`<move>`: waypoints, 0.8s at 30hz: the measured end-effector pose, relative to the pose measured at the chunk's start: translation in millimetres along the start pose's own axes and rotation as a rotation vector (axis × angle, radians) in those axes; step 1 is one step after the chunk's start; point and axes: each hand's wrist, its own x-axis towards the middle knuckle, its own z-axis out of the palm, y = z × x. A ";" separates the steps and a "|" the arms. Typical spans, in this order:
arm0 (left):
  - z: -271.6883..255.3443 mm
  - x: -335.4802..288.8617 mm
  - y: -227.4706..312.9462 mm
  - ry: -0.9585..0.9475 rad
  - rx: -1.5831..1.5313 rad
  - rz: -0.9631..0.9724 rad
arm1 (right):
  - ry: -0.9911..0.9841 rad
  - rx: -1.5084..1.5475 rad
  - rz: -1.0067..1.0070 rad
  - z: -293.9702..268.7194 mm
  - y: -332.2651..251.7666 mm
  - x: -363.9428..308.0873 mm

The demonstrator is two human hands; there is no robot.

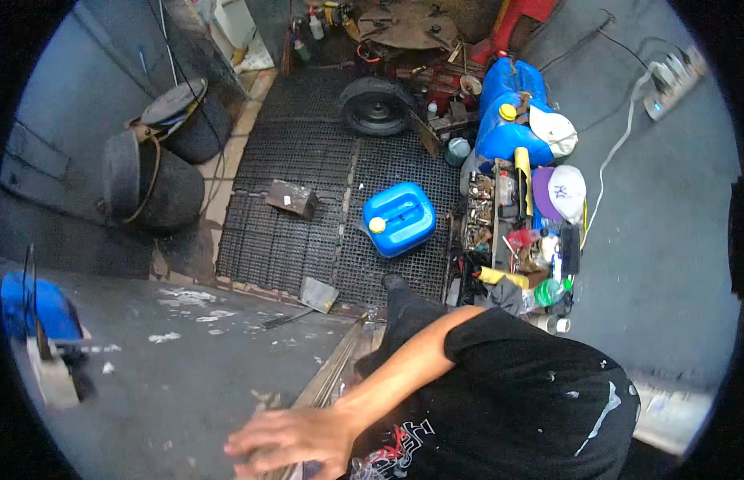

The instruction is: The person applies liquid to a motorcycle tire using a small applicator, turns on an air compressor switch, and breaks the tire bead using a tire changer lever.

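My right arm, in a black short sleeve [500, 336], bends across my body to the lower left. Its hand [296, 440] is open, fingers stretched out and slightly blurred, over the edge of a grey panel [204, 368] with flaked white patches. The lower part of the hand is cut off by the picture's rim, so what lies under it is hard to make out. My left hand is out of view. Ahead of my foot [394, 284], a blue jerrycan [412, 228] with a yellow cap stands on black grid matting [300, 144].
A metal block [288, 198] and a small wheel [377, 108] sit on the matting. Black rubber buckets [168, 188] stand left. Along the right are a tool tray [480, 212], large blue containers [512, 88], caps [565, 192] and bottles. A power strip [672, 84] hangs on the wall.
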 end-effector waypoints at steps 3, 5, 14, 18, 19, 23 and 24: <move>-12.8 30.4 55.4 0.137 -0.102 -0.041 | -0.287 0.263 -0.121 -55.5 28.5 34.7; -18.7 49.7 88.1 0.205 -0.158 -0.071 | -0.331 0.291 -0.122 -88.5 61.3 47.6; -27.7 161.4 193.3 0.132 -0.046 -0.192 | -0.566 -0.094 0.499 -292.0 303.7 38.9; -67.8 227.4 248.7 0.063 0.191 -0.165 | -0.489 -0.590 0.903 -457.6 403.4 13.6; -86.2 247.0 270.7 0.059 0.248 -0.148 | -0.357 -0.710 0.945 -501.6 420.4 2.0; -213.2 340.9 395.1 0.201 0.355 -0.012 | 0.027 -1.017 1.409 -662.5 436.1 -25.2; -248.5 368.4 438.9 0.258 0.263 0.022 | 0.178 -1.131 1.397 -696.8 436.6 -34.7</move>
